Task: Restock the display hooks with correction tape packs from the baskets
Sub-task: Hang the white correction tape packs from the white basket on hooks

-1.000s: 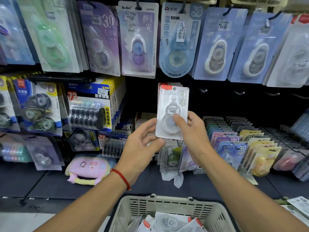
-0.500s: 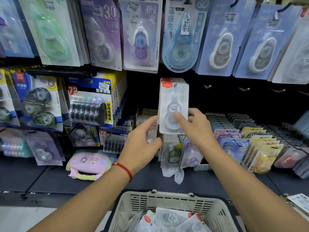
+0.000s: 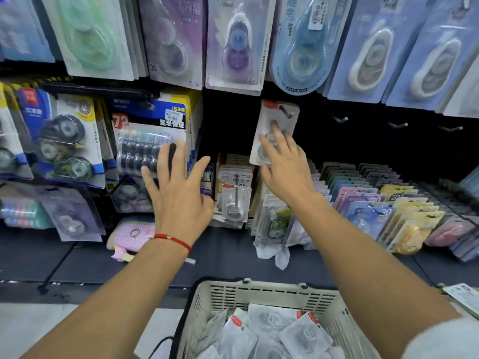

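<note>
Bare forearms, red string bracelet (image 3: pixel 173 239) on left wrist

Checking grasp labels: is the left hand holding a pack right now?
No. The left hand is spread open with straight fingers and holds nothing; only the right hand touches the hanging pack.

Basket (image 3: pixel 261 294) sits nearest the camera, low centre, loose correction tape packs (image 3: pixel 272 330) piled inside. Beyond it, the shelf (image 3: pixel 220 257); behind that, the hook wall. Top row of large hanging packs (image 3: pixel 233 45) runs full width. Below centre, one pack (image 3: pixel 278 117) hangs on a hook (image 3: pixel 286 112) — right hand (image 3: pixel 285 167) lies flat against its lower half. Bare hooks (image 3: pixel 398 124) to its right. Left hand (image 3: pixel 178 190) spread in front of the multi-roll pack (image 3: pixel 150 141), left of the hung pack; contact unclear. Upright rows of packs (image 3: pixel 368 203) stand on the shelf at right. A pouch (image 3: pixel 129 237) lies on the shelf below the left hand.
</note>
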A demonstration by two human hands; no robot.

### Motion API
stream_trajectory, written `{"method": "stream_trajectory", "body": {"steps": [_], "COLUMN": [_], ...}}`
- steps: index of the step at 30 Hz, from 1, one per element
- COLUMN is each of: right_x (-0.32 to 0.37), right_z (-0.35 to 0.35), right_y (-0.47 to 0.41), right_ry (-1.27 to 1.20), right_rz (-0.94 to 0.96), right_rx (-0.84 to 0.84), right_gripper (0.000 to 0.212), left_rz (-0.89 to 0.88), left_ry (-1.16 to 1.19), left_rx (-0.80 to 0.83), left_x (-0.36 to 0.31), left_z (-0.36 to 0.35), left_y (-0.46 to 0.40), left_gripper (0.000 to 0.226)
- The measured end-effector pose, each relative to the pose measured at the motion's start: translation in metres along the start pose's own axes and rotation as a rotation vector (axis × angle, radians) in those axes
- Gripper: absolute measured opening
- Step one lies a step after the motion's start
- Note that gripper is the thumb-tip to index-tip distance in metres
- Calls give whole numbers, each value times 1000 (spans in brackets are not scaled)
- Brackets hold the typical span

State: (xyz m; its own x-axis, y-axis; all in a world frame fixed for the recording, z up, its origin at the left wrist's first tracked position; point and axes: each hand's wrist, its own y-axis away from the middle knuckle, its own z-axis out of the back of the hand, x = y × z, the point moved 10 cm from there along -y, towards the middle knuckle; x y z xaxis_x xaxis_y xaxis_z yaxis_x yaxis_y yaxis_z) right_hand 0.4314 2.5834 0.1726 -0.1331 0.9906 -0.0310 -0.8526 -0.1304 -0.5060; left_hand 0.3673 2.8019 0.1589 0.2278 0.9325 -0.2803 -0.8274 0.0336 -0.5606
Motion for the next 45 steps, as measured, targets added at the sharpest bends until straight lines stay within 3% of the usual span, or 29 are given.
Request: {"method": "stream_trajectory", "body": {"steps": [6, 12, 16, 18, 20, 24, 26, 28, 30, 33, 35, 36, 40, 45], "right_x": [-7, -9, -18, -28, -38, -32, -21, -14, -9, -20, -35, -40, -52, -59], "right_z": [-21, -9, -8, -19, -35, -70, -73, -90, -134, -186, -203, -205, -180, -138], "right_y": [-21, 2, 33, 59, 90, 148, 174, 203, 252, 339, 383, 397, 396, 407], "right_ry": [65, 31, -112, -194, -287, -330, -348, -386, -292, -64, -40, -113, -420, -560], "right_rz": [-2, 40, 84, 93, 93, 236, 288, 220, 158, 78, -52, -132, -283, -490], "right_rx": [87, -48, -74, -43, 8, 218, 232, 375, 714, 1092, 1228, 1249, 1003, 764], "right_gripper": [74, 57, 58, 51, 37, 16, 15, 19, 30, 70, 93, 95, 69, 53], "left_rz": [-21, -46, -225, -296, -318, -414, -430, -336, -153, -10, 18, 39, 104, 309], "left_ry": [-25, -56, -61, 54, 118, -37, -47, 23, 134, 234, 262, 279, 346, 570], "left_rx": [42, 29, -32, 77, 315, 888, 1058, 1099, 1087, 1128, 1151, 1146, 1088, 1056], "left_x": [2, -6, -35, -48, -55, -40, -33, -34, -36, -42, -46, -47, -53, -70], "left_z": [-7, -2, -4, -26, -64, -136, -156, -169, -181, -200, -206, -208, -203, -199], "left_y": [2, 5, 17, 30, 54, 137, 172, 195, 220, 272, 300, 308, 310, 303], "left_gripper": [72, 67, 60, 59, 61, 63, 60, 55, 53, 55, 49, 46, 50, 46]}}
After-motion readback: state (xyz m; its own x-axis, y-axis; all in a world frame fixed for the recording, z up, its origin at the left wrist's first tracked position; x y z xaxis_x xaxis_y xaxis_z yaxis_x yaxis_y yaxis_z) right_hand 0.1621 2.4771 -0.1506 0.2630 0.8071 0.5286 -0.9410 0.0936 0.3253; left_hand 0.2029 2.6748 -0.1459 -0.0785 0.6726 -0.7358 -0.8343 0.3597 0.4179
